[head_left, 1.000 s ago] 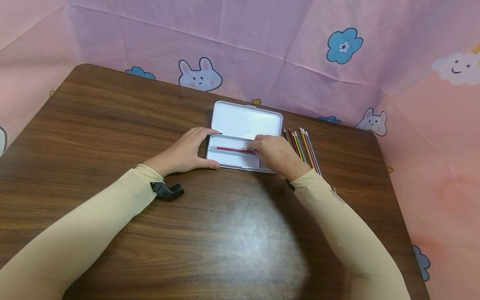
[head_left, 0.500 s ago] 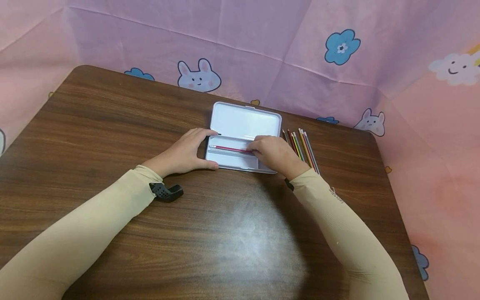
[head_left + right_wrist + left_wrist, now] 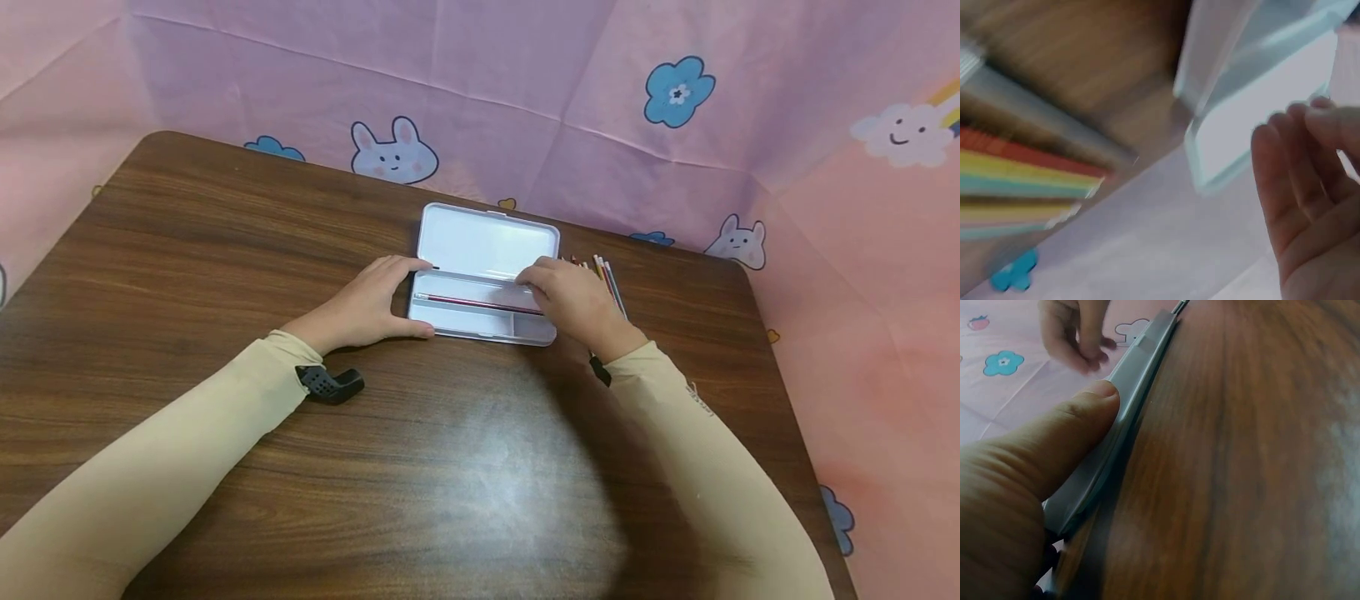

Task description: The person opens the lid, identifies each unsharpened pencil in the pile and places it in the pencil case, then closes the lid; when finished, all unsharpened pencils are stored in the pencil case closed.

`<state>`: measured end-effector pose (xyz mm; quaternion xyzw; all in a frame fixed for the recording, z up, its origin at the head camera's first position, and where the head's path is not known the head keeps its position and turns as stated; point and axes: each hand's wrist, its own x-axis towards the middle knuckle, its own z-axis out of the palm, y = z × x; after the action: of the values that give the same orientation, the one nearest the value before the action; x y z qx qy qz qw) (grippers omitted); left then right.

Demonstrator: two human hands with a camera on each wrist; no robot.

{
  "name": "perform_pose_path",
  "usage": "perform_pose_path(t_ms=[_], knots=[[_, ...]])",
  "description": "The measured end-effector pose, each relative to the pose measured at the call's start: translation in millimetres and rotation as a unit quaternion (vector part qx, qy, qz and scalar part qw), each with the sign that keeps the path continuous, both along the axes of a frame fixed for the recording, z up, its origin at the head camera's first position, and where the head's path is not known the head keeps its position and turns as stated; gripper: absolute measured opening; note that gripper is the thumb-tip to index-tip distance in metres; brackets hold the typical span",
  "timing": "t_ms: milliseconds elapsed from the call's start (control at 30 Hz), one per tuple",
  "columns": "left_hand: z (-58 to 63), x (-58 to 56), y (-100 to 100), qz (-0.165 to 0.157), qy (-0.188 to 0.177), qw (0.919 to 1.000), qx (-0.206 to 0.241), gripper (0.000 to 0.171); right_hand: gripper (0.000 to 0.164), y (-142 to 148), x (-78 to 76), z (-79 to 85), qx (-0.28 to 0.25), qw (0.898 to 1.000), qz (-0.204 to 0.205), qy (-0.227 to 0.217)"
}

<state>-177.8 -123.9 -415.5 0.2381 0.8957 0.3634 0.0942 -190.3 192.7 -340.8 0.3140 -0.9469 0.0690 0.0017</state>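
Note:
A white pencil case lies unfolded on the table, its lid tipped back. One red pencil with a pale end lies lengthwise in its tray. My left hand grips the case's left end, thumb along the front edge and fingers at the hinge side; in the left wrist view the thumb presses on the rim. Above the right end of the case is my right hand, nothing in it, its fingers loosely bent in the right wrist view.
Several coloured pencils lie side by side to the right of the case, partly hidden by the right hand in the head view. A printed cloth hangs along the back and right edges of the brown wooden table.
My right hand has let go of the red pencil, which now lies in the tray, and has moved up and to the right. The left hand stays on the case.

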Motion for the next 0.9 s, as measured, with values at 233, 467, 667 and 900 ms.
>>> perform_pose_path(t_ms=[233,467,667,900], knots=[[0.9,0.3,2,-0.001,0.001,1.0,-0.001,0.101,0.025,79,7.3,12.7,-0.061,0.989,-0.133,0.002],[0.5,1.2,1,0.0,-0.002,1.0,-0.003,0.101,0.029,146,15.2,6.5,-0.065,0.966,-0.217,-0.125],[0.0,0.7,0,0.002,-0.002,1.0,-0.003,0.101,0.03,157,23.8,-6.4,-0.075,0.946,-0.253,-0.191],[-0.9,-0.2,1,0.0,0.001,1.0,-0.002,0.101,0.032,154,26.4,-12.6,-0.11,0.93,-0.274,-0.22]])
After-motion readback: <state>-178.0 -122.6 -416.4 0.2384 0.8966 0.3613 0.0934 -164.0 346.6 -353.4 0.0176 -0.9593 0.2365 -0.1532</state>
